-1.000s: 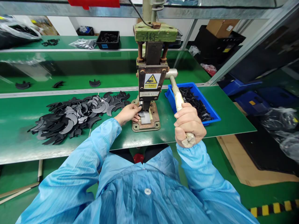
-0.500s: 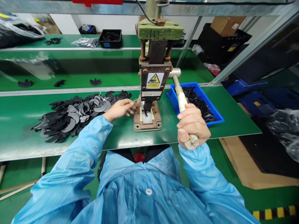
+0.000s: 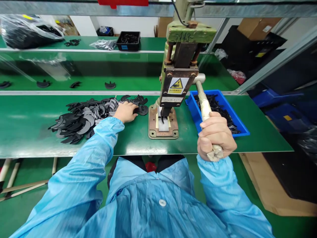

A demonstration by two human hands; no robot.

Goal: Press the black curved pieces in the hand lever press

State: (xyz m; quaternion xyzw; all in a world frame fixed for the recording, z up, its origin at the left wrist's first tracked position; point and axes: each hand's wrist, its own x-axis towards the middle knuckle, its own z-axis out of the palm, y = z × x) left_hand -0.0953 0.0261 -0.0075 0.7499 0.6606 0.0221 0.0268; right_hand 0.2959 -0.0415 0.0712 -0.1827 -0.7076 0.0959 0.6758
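Note:
My right hand (image 3: 216, 136) is wrapped round the taped lever (image 3: 204, 104) of a hand press (image 3: 178, 84), near the lever's lower end. The press ram reaches down to the metal fixture on the base plate (image 3: 153, 129), where a small dark curved piece (image 3: 162, 118) sits. At the right edge of a pile of black and grey crescent-shaped pieces (image 3: 85, 120), my left hand (image 3: 125, 112) lies palm down with its fingers apart. Its fingertips reach among the pieces there; whether they touch one is hidden.
Right of the press stands a blue bin (image 3: 239, 129) of black parts. Several curved pieces (image 3: 110, 85) lie on the green strip behind the table edge rail. Farther back are a black tray (image 3: 140, 44) and a plastic bag (image 3: 29, 33). A slanted metal post (image 3: 274, 62) rises at right.
My left hand has moved away from the press base, leftward onto the right end of the pile. My right hand keeps its hold on the lever. The view has shifted somewhat left.

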